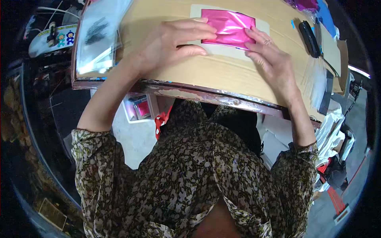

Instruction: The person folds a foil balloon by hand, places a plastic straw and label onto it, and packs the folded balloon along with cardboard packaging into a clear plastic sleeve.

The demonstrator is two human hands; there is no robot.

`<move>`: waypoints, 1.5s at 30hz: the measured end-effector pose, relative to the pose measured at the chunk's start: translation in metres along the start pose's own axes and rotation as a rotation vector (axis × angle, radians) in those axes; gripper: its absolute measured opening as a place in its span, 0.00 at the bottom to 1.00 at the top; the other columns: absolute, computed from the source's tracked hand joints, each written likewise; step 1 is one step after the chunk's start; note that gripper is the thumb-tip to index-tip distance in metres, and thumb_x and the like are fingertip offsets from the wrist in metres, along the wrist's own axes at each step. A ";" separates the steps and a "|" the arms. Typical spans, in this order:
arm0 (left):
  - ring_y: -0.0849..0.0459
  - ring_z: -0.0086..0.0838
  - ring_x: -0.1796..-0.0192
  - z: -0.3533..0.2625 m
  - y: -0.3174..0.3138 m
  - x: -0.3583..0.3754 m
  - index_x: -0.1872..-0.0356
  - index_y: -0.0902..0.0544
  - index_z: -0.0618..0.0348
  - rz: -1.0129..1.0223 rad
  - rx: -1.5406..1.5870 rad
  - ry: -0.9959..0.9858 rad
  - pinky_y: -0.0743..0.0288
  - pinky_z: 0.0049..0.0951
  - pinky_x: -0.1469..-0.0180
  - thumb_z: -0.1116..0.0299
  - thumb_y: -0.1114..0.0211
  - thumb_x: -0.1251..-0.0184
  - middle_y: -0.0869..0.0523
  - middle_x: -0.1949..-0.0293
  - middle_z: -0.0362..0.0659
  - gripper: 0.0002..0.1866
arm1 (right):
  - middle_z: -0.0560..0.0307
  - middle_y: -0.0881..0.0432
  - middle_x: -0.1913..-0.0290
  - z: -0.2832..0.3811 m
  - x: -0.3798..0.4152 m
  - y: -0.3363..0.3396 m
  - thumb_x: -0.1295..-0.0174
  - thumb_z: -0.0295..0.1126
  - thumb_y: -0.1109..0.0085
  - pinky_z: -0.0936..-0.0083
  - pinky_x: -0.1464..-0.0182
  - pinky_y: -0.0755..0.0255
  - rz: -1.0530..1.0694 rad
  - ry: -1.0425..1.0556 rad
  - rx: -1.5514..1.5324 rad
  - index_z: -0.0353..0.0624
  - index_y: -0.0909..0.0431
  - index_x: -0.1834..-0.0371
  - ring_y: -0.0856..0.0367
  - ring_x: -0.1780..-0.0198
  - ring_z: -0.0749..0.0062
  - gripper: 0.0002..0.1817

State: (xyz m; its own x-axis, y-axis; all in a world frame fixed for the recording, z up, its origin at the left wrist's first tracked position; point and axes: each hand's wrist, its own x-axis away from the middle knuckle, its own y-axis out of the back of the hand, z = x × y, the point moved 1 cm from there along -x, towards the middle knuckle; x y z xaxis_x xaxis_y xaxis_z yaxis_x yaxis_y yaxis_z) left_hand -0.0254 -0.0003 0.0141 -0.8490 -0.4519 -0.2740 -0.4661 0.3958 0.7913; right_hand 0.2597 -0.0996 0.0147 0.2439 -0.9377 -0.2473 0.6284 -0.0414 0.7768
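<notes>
The head view shows, at the left of the bench point(190, 93), clear plastic bags point(95, 39) with a dark scribbled patch. Next comes the left hand point(174, 39), open and palm down, its fingers reaching rightward so that their tips touch the left end of the shiny pink packet point(228, 28). Its thumb points the same way, apart from the packet, over the brown cardboard point(158, 12). The packet lies flat between the two hands on a pale sheet point(226, 51), its long axis running left to right, with the right end tipped slightly toward the person. The right hand point(276, 57) is open and loosely bent, fingertips on the packet's right end, thumb near its lower right corner. Farther right, a black-handled tool point(309, 39) lies lengthwise away from the person, above some clear plastic strips point(316, 85).
</notes>
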 end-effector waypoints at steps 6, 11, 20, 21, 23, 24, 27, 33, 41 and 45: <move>0.17 0.40 0.31 0.002 0.019 -0.008 0.36 0.14 0.50 0.086 0.075 0.067 0.22 0.39 0.28 0.60 0.23 0.36 0.13 0.35 0.43 0.26 | 0.51 0.15 0.34 0.002 0.002 -0.009 0.37 0.26 0.28 0.53 0.22 0.32 -0.054 0.041 -0.056 0.38 0.09 0.51 0.20 0.29 0.53 0.12; 0.19 0.41 0.29 0.005 0.008 -0.043 0.34 0.16 0.53 0.087 0.088 -0.161 0.24 0.40 0.27 0.66 0.30 0.28 0.16 0.31 0.45 0.22 | 0.50 0.13 0.38 0.009 0.002 -0.010 0.38 0.27 0.26 0.54 0.24 0.28 -0.071 0.131 0.082 0.43 0.08 0.51 0.17 0.32 0.56 0.12; 0.31 0.42 0.20 0.013 -0.019 -0.054 0.25 0.27 0.59 0.163 -0.017 -0.371 0.32 0.41 0.20 0.68 0.33 0.27 0.29 0.21 0.47 0.31 | 0.46 0.12 0.40 0.017 0.000 -0.013 0.40 0.27 0.24 0.55 0.26 0.24 -0.118 0.155 0.112 0.44 0.07 0.53 0.15 0.34 0.56 0.11; 0.32 0.41 0.20 0.010 -0.019 -0.055 0.23 0.29 0.59 0.176 -0.012 -0.337 0.34 0.41 0.18 0.68 0.33 0.27 0.31 0.20 0.47 0.32 | 0.45 0.12 0.40 0.015 0.002 -0.013 0.41 0.27 0.24 0.55 0.27 0.24 -0.124 0.171 0.091 0.43 0.07 0.54 0.15 0.34 0.55 0.12; 0.33 0.40 0.19 0.005 -0.019 -0.053 0.22 0.31 0.59 0.193 0.006 -0.326 0.37 0.42 0.17 0.68 0.34 0.26 0.32 0.20 0.47 0.33 | 0.44 0.13 0.39 0.011 0.003 -0.019 0.42 0.28 0.24 0.55 0.27 0.24 -0.135 0.166 0.089 0.42 0.07 0.54 0.15 0.34 0.55 0.12; 0.34 0.39 0.18 0.009 -0.020 -0.053 0.20 0.33 0.58 0.245 -0.036 -0.266 0.39 0.42 0.16 0.68 0.35 0.26 0.33 0.19 0.47 0.34 | 0.43 0.12 0.40 0.006 0.004 -0.024 0.43 0.28 0.25 0.55 0.29 0.23 -0.170 0.196 0.070 0.40 0.08 0.55 0.14 0.36 0.54 0.13; 0.37 0.39 0.17 0.008 -0.026 -0.063 0.19 0.36 0.58 0.328 -0.055 -0.260 0.43 0.42 0.15 0.69 0.37 0.25 0.35 0.18 0.47 0.35 | 0.43 0.11 0.42 0.013 0.018 -0.007 0.43 0.26 0.28 0.57 0.33 0.21 -0.226 0.161 0.141 0.39 0.09 0.55 0.12 0.39 0.53 0.12; 0.37 0.43 0.18 0.010 -0.027 -0.069 0.20 0.35 0.59 0.373 -0.146 -0.258 0.43 0.41 0.15 0.72 0.39 0.25 0.35 0.19 0.49 0.34 | 0.47 0.13 0.61 -0.010 0.074 0.056 0.36 0.35 0.28 0.57 0.57 0.21 -0.539 -0.621 0.556 0.42 0.13 0.55 0.15 0.60 0.49 0.11; 0.36 0.43 0.18 0.019 -0.030 -0.075 0.21 0.32 0.58 0.337 -0.173 -0.343 0.44 0.42 0.15 0.65 0.47 0.18 0.34 0.19 0.48 0.28 | 0.40 0.11 0.65 -0.058 0.086 0.080 0.36 0.43 0.32 0.58 0.56 0.18 -0.254 -0.814 0.616 0.38 0.11 0.62 0.10 0.59 0.44 0.16; 0.34 0.42 0.19 0.018 -0.030 -0.077 0.22 0.29 0.56 0.244 -0.135 -0.398 0.41 0.42 0.16 0.63 0.46 0.16 0.31 0.20 0.45 0.25 | 0.42 0.10 0.64 -0.048 0.074 0.091 0.39 0.44 0.32 0.56 0.53 0.19 -0.140 -0.957 0.736 0.40 0.11 0.65 0.10 0.57 0.43 0.16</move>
State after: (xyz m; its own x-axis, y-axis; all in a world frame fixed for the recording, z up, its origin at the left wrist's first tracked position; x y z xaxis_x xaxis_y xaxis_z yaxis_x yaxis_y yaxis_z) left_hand 0.0491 0.0368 0.0013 -0.9712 -0.0077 -0.2382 -0.2271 0.3333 0.9151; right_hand 0.3706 -0.1561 0.0395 -0.6318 -0.7721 -0.0692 -0.0394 -0.0571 0.9976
